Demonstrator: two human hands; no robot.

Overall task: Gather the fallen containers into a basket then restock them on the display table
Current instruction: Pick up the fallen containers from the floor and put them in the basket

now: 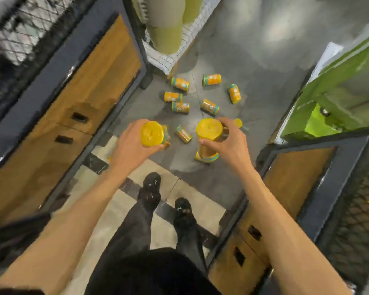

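- A yellow-lidded container (152, 134) sits in the left hand (132, 143), whose fingers curl round it.
- A second container (208, 135) is gripped by the right hand (229, 139).
- Just beyond both hands, fallen containers (210, 107) lie scattered on the grey floor (254, 99).
- Wooden cabinets (51, 135) flank the arms.

Two orange, yellow-lidded containers (152, 134) are held upright, one in the left hand (132, 145), the other (209, 130) in the right hand (228, 139). Several more (180, 84), teal-banded, lie on their sides, scattered over the grey floor (254, 92).
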